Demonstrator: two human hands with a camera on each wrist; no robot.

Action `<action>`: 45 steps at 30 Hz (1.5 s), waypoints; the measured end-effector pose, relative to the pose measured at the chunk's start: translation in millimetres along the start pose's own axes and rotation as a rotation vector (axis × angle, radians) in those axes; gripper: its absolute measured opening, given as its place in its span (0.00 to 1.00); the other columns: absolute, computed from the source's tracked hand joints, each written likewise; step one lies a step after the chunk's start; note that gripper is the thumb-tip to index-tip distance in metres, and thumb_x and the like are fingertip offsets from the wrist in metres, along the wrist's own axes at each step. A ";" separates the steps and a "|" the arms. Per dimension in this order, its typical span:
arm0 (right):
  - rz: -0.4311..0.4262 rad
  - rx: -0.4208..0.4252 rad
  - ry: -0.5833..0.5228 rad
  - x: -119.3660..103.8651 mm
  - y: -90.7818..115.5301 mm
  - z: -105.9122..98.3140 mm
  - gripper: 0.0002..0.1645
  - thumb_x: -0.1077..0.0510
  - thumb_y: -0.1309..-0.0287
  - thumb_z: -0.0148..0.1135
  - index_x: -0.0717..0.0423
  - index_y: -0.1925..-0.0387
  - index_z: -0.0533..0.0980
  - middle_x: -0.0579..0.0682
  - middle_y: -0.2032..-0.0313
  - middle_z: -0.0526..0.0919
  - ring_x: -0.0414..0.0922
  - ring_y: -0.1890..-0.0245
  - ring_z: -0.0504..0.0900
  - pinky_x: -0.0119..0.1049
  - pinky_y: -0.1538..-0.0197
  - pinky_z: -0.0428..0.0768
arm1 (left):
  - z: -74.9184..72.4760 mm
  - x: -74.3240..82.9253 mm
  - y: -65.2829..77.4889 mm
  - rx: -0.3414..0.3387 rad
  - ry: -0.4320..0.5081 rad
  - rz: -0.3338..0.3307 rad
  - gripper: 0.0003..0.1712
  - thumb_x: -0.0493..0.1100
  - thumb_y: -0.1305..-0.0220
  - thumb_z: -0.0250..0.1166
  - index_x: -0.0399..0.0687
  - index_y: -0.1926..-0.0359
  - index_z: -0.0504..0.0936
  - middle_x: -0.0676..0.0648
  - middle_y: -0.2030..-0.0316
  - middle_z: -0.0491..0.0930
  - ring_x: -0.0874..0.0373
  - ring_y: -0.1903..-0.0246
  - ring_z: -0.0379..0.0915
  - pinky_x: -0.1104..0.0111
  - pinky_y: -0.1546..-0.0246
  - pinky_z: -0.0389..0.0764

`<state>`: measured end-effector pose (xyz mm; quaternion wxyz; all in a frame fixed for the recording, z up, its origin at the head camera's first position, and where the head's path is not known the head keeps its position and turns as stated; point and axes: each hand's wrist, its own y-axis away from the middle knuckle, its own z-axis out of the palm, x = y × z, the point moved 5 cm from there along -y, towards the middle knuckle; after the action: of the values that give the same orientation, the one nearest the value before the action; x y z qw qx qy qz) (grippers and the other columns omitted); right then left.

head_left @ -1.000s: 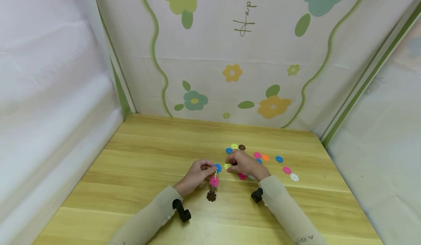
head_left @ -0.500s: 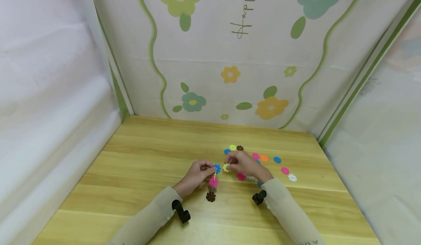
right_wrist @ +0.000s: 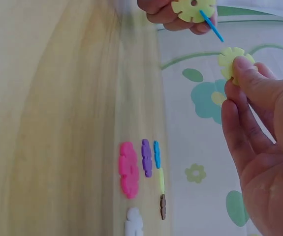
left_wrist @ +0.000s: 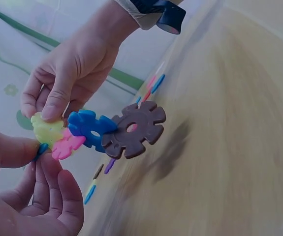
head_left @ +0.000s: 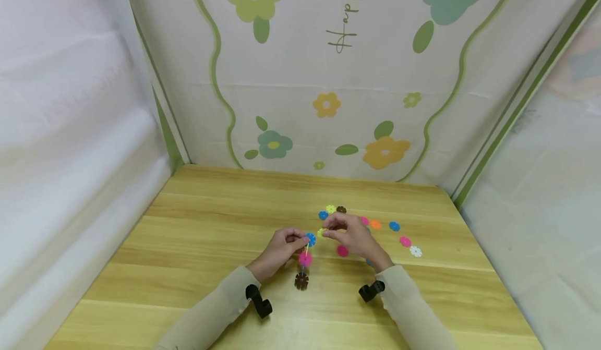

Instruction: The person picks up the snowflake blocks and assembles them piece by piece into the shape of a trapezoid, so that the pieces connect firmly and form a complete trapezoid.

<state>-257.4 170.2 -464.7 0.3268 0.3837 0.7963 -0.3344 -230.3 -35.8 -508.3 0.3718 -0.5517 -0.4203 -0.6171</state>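
Observation:
My left hand pinches a blue snowflake disc between thumb and fingers. Linked below it hangs a short chain with a yellow disc, a pink disc, another blue disc and a brown disc at the end. Just to the right, my right hand holds a loose yellow snowflake disc by its edge with thumb and fingertips. In the right wrist view, a small gap separates this disc from the blue one. The right hand partly hides its disc in the head view.
Several loose discs lie on the wooden table beyond and right of my right hand, among them pink, white, orange, blue and purple. Fabric walls enclose the table's back and sides.
My right hand has risen slightly with the yellow disc and turned it more edge-on. The left hand and its chain stay nearly still. The head view has shifted a little.

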 end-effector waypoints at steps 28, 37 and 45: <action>-0.299 0.108 0.041 -21.6 1.7 7.2 0.11 0.72 0.43 0.74 0.54 0.68 0.86 0.47 0.67 0.89 0.40 0.68 0.86 0.38 0.66 0.87 | 6.8 -2.0 -4.9 -0.007 0.050 0.015 0.09 0.37 0.25 0.66 0.32 0.56 0.83 0.52 0.69 0.83 0.61 0.67 0.78 0.73 0.63 0.82; -0.380 0.113 0.068 -25.0 5.8 9.5 0.13 0.75 0.44 0.73 0.54 0.66 0.86 0.49 0.67 0.89 0.41 0.68 0.87 0.37 0.65 0.88 | 8.9 -2.6 -6.1 0.022 0.051 0.015 0.07 0.35 0.25 0.65 0.32 0.59 0.82 0.52 0.70 0.82 0.61 0.69 0.76 0.74 0.67 0.80; -0.245 -0.028 0.149 -15.1 10.1 3.1 0.08 0.66 0.39 0.74 0.51 0.61 0.84 0.46 0.63 0.89 0.40 0.62 0.87 0.40 0.57 0.89 | 13.9 3.7 -3.1 0.021 -0.057 0.033 0.11 0.40 0.25 0.66 0.32 0.58 0.83 0.50 0.69 0.81 0.60 0.69 0.73 0.74 0.69 0.74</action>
<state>-240.8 166.6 -457.6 0.2286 0.3026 0.8640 -0.3311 -228.5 -21.7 -504.5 0.3758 -0.5720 -0.4280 -0.5902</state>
